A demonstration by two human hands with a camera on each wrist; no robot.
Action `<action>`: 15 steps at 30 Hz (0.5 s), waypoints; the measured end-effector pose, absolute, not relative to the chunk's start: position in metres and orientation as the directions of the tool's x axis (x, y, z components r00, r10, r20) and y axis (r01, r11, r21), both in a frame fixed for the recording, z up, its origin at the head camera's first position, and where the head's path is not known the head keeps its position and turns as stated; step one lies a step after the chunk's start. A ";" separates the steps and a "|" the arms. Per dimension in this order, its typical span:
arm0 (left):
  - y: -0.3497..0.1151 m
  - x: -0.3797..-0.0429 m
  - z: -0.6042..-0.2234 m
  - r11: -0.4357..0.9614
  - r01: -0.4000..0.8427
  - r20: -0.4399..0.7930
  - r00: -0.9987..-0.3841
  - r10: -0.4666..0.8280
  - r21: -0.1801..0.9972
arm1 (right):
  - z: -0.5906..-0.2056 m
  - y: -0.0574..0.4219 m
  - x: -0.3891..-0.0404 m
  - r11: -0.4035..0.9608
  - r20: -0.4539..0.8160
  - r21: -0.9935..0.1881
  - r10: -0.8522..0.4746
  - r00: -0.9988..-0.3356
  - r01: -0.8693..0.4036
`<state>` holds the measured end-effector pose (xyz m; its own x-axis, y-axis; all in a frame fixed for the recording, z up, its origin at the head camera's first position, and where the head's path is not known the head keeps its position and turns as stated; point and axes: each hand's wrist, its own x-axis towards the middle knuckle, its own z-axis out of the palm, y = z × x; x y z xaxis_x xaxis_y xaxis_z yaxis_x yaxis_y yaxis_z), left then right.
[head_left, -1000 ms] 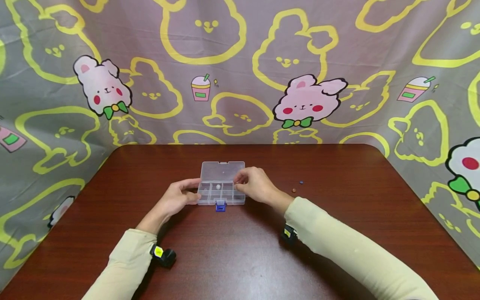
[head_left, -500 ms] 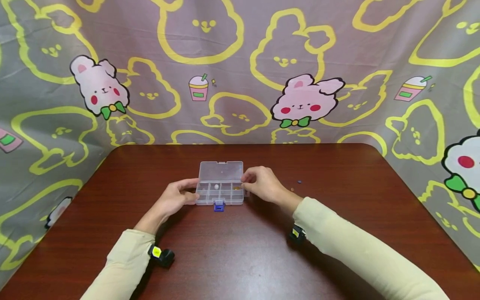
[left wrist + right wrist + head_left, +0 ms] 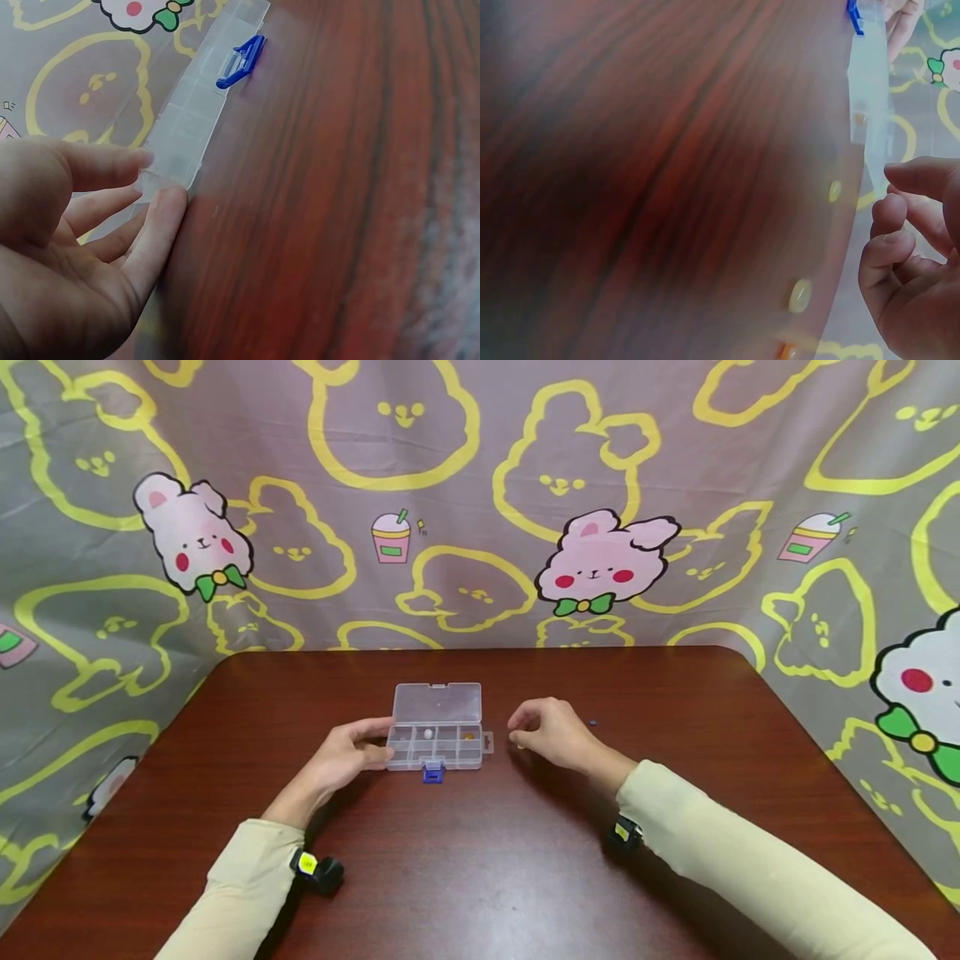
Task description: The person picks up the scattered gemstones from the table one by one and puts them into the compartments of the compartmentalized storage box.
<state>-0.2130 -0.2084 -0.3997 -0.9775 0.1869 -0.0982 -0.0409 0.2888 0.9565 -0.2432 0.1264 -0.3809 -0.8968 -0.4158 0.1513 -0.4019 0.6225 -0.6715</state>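
Observation:
A clear plastic compartment box [image 3: 435, 747] stands with its lid [image 3: 437, 703] raised and a blue latch [image 3: 432, 774] at the front. In it lie a white bead [image 3: 428, 734] at the back and an amber-coloured piece [image 3: 468, 737] in the back right compartment. My left hand [image 3: 341, 760] grips the box's left end between thumb and fingers. To the right of the box, apart from it, hovers my right hand [image 3: 555, 735]. Its fingers are loosely bent, and nothing shows between them. Below it, a pale yellow bead [image 3: 835, 191] and a cream bead [image 3: 800, 296] rest on the table.
An orange bead [image 3: 788, 351] lies at the lower edge of the right wrist view. Farther back right on the brown table [image 3: 480, 860] is a small blue bead [image 3: 593, 722]. A patterned cloth [image 3: 465, 527] hangs behind the table. A hanging tab [image 3: 487, 742] sticks out from the box's right side.
My right hand has left the box's right compartments and moved rightwards. The amber-coloured piece there has come into sight. The left hand still grips the box's left end.

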 end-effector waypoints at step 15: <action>-0.210 -0.215 -0.403 0.282 -0.055 -0.113 -0.975 0.194 0.958 | -0.390 0.141 -0.242 0.636 0.111 -0.670 -0.425 -0.898 -0.384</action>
